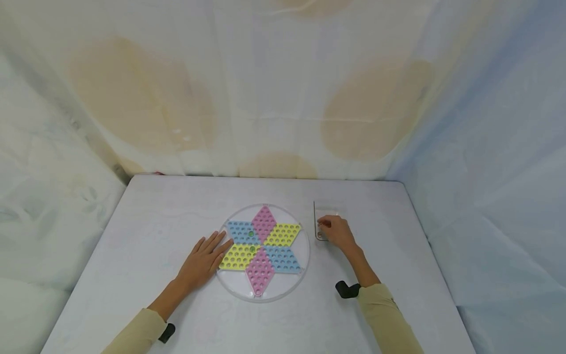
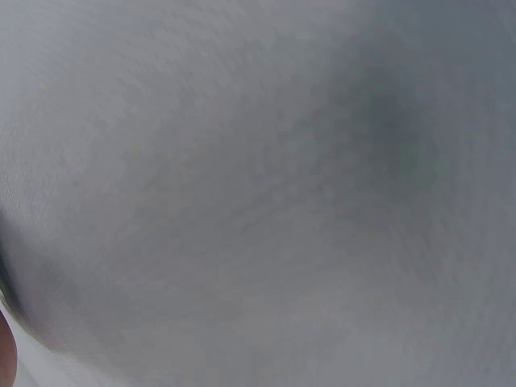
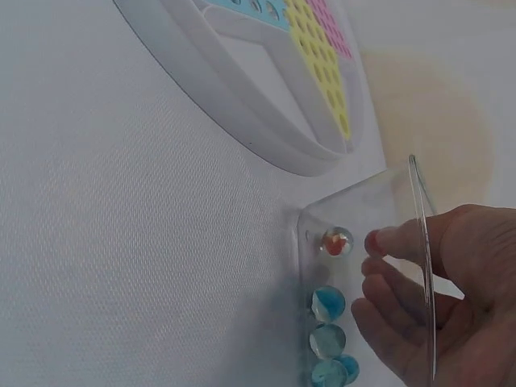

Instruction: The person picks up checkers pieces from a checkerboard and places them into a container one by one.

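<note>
Board (image 1: pixel 287 286) lies on the tabletop (image 1: pixel 163 196), between the two hands: round, pale rim, six-armed star with pink at far and near tips, blue and yellow between, all dotted with holes. Two green marbles (image 1: pixel 252 250) sit on it left of centre, one in the blue arm, one in the yellow.

Left hand (image 1: pixel 201 260): palm down at the board's left side, fingers straight and a little apart, tips over the rim and the edge of the star. Left wrist view mostly grey blur, a sliver of skin at lower left.

Right hand (image 1: pixel 337 230): at the clear box (image 3: pixel 355 205), which stands just right of the board, apart from it. Fingers bent, reaching inside. A reddish spot shows at one fingertip; cannot tell whether it is a marble or skin seen through the plastic, nor whether the fingers clamp anything.

In the box, an orange-cored marble (image 3: pixel 335 242) near the fingertips. At least four bluish marbles (image 3: pixel 328 304) bunched along the same side.

Tan sleeves (image 1: pixel 391 319) on both arms, a black mount (image 1: pixel 347 289) by each wrist. Pale cloth (image 1: pixel 265 88) with large tan spots behind.
</note>
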### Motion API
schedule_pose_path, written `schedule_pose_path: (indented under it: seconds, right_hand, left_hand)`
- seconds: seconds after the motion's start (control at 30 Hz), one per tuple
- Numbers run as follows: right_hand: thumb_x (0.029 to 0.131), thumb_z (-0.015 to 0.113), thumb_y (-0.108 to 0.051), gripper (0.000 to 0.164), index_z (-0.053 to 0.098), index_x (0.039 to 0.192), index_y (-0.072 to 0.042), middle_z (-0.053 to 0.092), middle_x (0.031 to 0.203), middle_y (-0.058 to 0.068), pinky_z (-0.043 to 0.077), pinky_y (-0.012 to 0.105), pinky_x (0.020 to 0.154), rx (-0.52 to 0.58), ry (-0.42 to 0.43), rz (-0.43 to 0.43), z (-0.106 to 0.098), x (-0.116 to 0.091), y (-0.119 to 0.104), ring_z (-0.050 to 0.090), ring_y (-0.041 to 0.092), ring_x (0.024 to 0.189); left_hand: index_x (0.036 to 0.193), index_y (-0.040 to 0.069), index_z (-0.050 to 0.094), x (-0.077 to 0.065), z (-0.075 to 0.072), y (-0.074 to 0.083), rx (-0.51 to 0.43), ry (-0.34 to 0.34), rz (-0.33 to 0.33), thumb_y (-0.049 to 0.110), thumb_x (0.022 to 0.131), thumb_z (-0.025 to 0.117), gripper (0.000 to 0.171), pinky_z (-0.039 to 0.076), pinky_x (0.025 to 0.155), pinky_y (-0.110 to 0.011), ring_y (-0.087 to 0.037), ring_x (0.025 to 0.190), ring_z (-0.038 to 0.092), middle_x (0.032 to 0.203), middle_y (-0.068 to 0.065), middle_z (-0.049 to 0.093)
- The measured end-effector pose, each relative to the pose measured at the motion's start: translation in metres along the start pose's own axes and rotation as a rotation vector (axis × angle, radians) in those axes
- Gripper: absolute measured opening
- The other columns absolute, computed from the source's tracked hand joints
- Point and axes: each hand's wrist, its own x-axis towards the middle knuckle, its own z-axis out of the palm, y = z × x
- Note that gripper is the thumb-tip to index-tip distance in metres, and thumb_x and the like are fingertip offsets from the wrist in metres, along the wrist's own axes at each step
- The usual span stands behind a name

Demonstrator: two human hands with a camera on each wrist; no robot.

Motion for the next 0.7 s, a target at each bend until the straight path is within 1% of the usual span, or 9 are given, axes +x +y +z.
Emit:
schedule_pose_path:
  seconds: [0.2, 0.43, 0.7]
  right_hand:
    - [0.094, 0.065, -0.003, 0.020, 0.072, 0.111, 0.004, 0.071, 0.105, 0.017, 0.054, 0.046, 0.085, -0.016, -0.010, 0.019, -0.0012, 0.0015, -0.0030, 0.066, 0.032, 0.100]
    - [0.093, 0.065, -0.003, 0.020, 0.072, 0.110, 0.004, 0.071, 0.102, 0.015, 0.055, 0.044, 0.082, -0.015, -0.034, 0.029, 0.0011, 0.0022, 0.0001, 0.066, 0.031, 0.097]
    - [0.094, 0.065, -0.004, 0.021, 0.072, 0.112, 0.003, 0.072, 0.104, 0.015, 0.056, 0.042, 0.079, -0.025, -0.057, 0.058, 0.0026, 0.0051, 0.0003, 0.067, 0.030, 0.098]
  left_hand:
    - [0.154, 0.019, 0.043, -0.0002, -0.0028, 0.0021, 0.008, -0.008, -0.011, 0.032, 0.105, 0.049, 0.051, 0.013, 0.119, -0.053, -0.030, 0.150, 0.019, 0.162, -0.008, 0.028]
    - [0.153, 0.019, 0.043, -0.0003, -0.0021, 0.0025, 0.012, -0.011, -0.012, 0.032, 0.105, 0.049, 0.051, 0.013, 0.119, -0.053, -0.030, 0.150, 0.018, 0.162, -0.008, 0.028]
    - [0.153, 0.019, 0.044, -0.0001, -0.0015, 0.0018, 0.009, -0.008, -0.012, 0.031, 0.105, 0.049, 0.051, 0.013, 0.119, -0.053, -0.030, 0.150, 0.018, 0.162, -0.008, 0.028]
